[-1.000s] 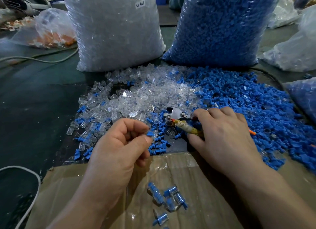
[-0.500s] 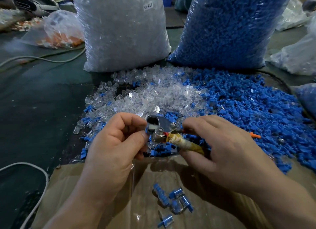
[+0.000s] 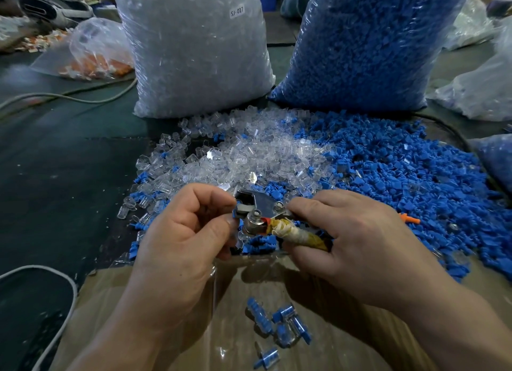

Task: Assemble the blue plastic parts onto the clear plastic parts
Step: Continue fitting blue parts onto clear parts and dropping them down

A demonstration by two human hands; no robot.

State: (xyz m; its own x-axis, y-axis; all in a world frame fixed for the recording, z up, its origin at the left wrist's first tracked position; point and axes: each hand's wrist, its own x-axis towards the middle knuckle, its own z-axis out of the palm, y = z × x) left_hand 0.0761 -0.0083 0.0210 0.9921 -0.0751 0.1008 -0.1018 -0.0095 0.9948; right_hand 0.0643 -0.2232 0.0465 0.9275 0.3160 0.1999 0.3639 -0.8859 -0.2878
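We've got two big sacks standing at the back, the sack of clear parts (image 3: 194, 52) on the left and the sack of blue parts (image 3: 360, 43) on the right. Spilled in front of them, the clear pile (image 3: 249, 154) runs straight into the blue pile (image 3: 415, 171). Nearest us lies the cardboard (image 3: 105, 301), with a small cluster of finished pieces (image 3: 279, 325) on it.

Above its far edge the two hands meet. The right hand (image 3: 360, 240) is wrapped round the taped handle of the metal crimping tool (image 3: 263, 204), fingers curled about it, head pointing left. The left hand (image 3: 180, 248) is closed to a pinch, thumb and forefinger nipping a small blue part (image 3: 235, 214) right at the tool's open mouth. Whether a clear part sits with it there we cannot tell, because the fingers hide it.

We judge this to be the loading step, so here's what counts. We want the piece seated square in the mouth, not cocked, before any squeeze. We hold the tool steady with the right and let the left do the fine guiding. Fingertips come clear of the mouth first, then a firm, even squeeze. A tilted piece will likely jam or crack, so we check alignment by feel.
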